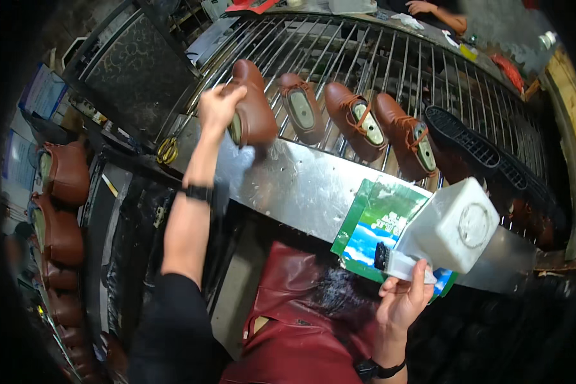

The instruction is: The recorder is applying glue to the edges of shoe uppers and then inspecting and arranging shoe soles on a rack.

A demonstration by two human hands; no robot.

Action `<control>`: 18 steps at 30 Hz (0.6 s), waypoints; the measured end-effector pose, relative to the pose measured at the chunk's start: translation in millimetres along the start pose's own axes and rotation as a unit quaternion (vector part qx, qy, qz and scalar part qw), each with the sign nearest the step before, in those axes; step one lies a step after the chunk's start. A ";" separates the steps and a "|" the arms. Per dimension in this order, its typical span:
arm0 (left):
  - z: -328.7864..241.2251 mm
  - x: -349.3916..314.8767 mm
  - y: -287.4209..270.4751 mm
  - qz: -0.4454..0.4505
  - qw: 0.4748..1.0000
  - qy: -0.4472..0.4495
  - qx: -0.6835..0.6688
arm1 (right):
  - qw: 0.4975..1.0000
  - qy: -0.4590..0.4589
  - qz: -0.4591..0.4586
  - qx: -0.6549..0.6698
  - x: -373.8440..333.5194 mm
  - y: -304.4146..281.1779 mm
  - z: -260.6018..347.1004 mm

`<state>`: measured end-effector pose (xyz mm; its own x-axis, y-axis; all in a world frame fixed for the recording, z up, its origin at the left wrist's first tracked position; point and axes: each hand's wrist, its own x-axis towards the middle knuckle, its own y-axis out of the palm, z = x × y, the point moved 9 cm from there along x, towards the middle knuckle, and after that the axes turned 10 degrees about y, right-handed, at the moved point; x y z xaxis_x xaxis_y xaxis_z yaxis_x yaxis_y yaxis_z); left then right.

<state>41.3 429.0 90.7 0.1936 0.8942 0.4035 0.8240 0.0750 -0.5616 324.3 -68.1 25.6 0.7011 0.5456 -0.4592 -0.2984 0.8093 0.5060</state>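
Observation:
My left hand has its fingers curled against a brown leather shoe, which is turned on its side at the left end of the roller rack; its fingertips are partly hidden. My right hand pinches the pale handle of a black-bristled brush. Just beyond the brush is a white square plastic container, tilted over a green and blue printed packet. More brown shoes, one pale-lined and two laced, sit in a row to the right of the held shoe.
Black shoe soles lie right of the shoes on the metal roller rack. A metal ledge runs along its near edge. Several brown shoes stand on the far left, near yellow-handled scissors. Another person's arm shows at the back.

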 end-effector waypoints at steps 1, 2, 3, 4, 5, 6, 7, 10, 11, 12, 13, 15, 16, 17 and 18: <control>11.7 32.9 10.9 0.011 0.995 -0.021 0.098 | 1.000 -0.006 0.002 -0.007 1.6 3.4 2.1; 21.4 59.8 20.7 0.022 0.979 -0.044 0.196 | 1.000 -0.008 0.007 -0.014 3.6 6.5 1.8; 28.4 78.5 37.1 0.049 0.967 -0.067 0.241 | 1.000 -0.006 -0.001 -0.018 6.2 7.5 -0.8; 34.5 90.2 59.1 0.078 0.952 -0.089 0.282 | 1.000 -0.004 -0.012 -0.022 9.0 11.5 -4.2; 40.4 93.2 79.3 0.085 0.945 -0.094 0.303 | 0.999 0.000 -0.045 -0.025 7.2 16.0 -5.4; 46.2 92.8 102.6 0.094 0.937 -0.100 0.321 | 0.998 -0.001 -0.044 -0.037 8.0 19.1 -7.4; 46.2 95.2 110.3 0.094 0.934 -0.089 0.333 | 0.998 0.000 -0.048 -0.044 7.5 19.0 -9.7; 67.1 76.8 85.5 0.091 0.942 -0.099 0.308 | 0.997 -0.021 -0.043 -0.059 3.4 24.6 -15.3; 77.8 59.7 71.0 0.056 0.972 -0.107 0.200 | 0.996 -0.018 -0.035 -0.076 4.2 20.3 -18.1; 47.2 28.1 60.0 0.011 0.990 -0.091 0.109 | 0.995 -0.021 -0.038 -0.092 5.5 9.3 -18.1; 33.5 -3.6 40.8 -0.058 0.988 -0.037 0.136 | 0.994 -0.027 -0.044 -0.094 3.3 3.2 -17.3; -4.6 -97.5 8.3 -0.082 0.996 0.001 0.031 | 0.992 -0.048 -0.031 -0.116 0.7 3.6 -13.4; -13.4 -161.7 -30.5 -0.169 0.983 0.063 0.045 | 0.988 -0.052 0.002 -0.145 1.2 6.6 -14.4; -16.9 -229.4 -75.5 -0.185 0.979 0.038 0.079 | 0.981 -0.045 0.040 -0.187 16.3 -17.8 -16.8; -27.5 -288.5 -123.2 -0.195 0.975 0.021 0.105 | 0.972 -0.046 0.072 -0.220 31.3 -36.2 -20.9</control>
<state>-101.4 149.6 63.4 -0.0879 0.7613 0.6425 0.7134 0.4983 -0.4928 343.5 -75.7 -22.4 0.6812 0.6541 -0.3289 -0.6310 0.7523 0.1893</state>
